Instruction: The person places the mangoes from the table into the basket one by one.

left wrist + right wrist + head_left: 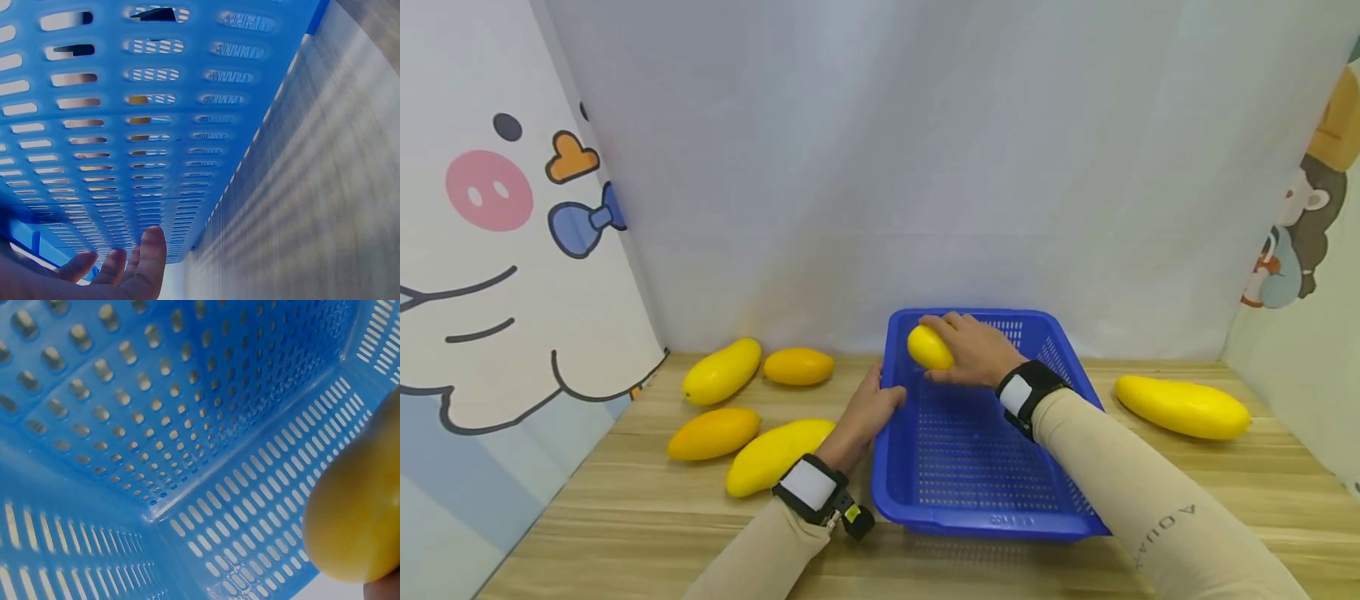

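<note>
Yellow fruit (929, 347), head view: pinched between thumb and fingers of right hand (976, 352), above far left corner of blue basket (992, 521). Left hand (867, 410) gripped basket's left rim. Four other fruits (722, 372) lay toward table's (625, 533) far left corner; fifth (1182, 407) near far right corner. Left wrist view: fingers (150, 262) beside slotted outer wall. Right wrist view: held fruit partly visible; contact with basket could not be determined.

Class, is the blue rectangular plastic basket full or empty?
Seemingly empty beneath the right hand: the basket's visible floor is bare; a beige fabric sleeve hides part.
</note>
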`<action>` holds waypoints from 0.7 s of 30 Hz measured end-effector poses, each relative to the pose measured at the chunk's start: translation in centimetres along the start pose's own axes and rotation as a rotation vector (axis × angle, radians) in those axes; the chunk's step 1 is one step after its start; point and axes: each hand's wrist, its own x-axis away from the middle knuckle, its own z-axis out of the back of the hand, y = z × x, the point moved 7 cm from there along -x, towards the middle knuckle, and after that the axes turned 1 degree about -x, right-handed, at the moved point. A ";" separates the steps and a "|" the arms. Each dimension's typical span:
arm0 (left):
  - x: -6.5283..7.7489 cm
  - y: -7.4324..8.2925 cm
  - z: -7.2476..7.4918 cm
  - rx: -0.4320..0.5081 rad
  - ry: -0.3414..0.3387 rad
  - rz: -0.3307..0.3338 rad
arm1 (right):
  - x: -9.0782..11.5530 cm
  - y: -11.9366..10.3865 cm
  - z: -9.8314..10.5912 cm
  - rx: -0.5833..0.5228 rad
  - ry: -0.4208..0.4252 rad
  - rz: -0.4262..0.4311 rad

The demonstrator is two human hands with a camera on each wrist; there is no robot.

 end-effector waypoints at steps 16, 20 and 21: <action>-0.1 0.1 0.0 -0.009 -0.003 -0.012 | -0.3 0.3 -0.2 -0.005 0.026 0.033; 0.0 0.0 0.0 -0.006 -0.002 -0.008 | -0.3 0.5 -0.5 0.005 0.021 0.032; 0.0 0.0 0.0 -0.006 -0.002 -0.006 | -0.3 0.5 -0.6 0.008 0.020 0.034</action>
